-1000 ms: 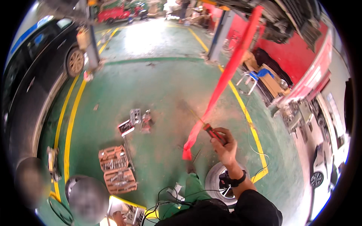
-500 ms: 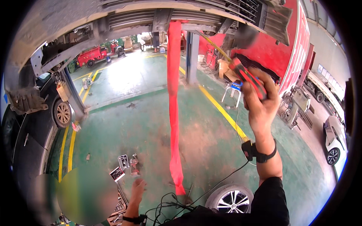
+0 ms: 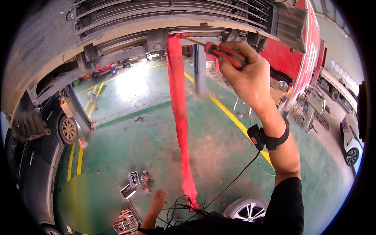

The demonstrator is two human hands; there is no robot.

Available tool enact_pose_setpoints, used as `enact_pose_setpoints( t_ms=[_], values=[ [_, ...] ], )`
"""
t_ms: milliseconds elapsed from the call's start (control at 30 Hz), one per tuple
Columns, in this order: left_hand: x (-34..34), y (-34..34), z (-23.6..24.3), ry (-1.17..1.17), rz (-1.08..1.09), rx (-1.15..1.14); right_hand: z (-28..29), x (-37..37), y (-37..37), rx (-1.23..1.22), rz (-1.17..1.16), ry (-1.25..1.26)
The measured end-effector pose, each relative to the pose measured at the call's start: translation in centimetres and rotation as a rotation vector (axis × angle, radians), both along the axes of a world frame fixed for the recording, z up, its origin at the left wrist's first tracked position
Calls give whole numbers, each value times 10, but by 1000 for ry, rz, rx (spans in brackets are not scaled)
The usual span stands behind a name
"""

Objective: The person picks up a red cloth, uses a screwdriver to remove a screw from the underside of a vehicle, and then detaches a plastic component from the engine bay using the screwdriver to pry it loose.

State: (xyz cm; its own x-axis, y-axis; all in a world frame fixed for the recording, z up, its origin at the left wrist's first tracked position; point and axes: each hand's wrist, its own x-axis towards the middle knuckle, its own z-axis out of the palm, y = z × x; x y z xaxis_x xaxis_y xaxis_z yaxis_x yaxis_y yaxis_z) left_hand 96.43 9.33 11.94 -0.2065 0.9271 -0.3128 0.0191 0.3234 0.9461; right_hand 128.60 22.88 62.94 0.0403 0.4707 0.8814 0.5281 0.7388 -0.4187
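My right hand, raised at upper right of centre, is closed around the red-and-black handle of a screwdriver. Its shaft points left, and the tip is at or close to the top of a long red strap. That strap hangs from the underside of a raised vehicle front down toward my body. Whether the tip touches the strap or the metal behind it, I cannot tell. Low in the view, my left hand hangs with loosely bent fingers and no visible object, left of the strap's lower end.
A wheel lies at lower right near tangled black cables. A red power tool, small boxes and a socket set are on the green floor at lower left. Lift posts stand beyond; a dark car is at left.
My right hand has moved left and turned, bringing the screwdriver toward the strap's top. The view has shifted, showing more of the vehicle front. My left hand appears slightly farther right.
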Motion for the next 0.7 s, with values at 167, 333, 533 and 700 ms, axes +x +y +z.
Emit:
enact_pose_setpoints(
  t_ms=[167, 333, 533, 700],
  values=[
    [-43, -5, 3, -4, 30, 4, 5, -7, -4, 89, -43, 35],
    [-65, -11, 4, -73, 148, -131, 8, -15, 3, 66, -32, -6],
    [-59, -11, -2, -87, 170, -116, 18, -16, 25, 51, -50, -36],
    [-53, 7, 3, -85, 135, -87, 26, -34, 59, 117, -151, -111]
  ],
)
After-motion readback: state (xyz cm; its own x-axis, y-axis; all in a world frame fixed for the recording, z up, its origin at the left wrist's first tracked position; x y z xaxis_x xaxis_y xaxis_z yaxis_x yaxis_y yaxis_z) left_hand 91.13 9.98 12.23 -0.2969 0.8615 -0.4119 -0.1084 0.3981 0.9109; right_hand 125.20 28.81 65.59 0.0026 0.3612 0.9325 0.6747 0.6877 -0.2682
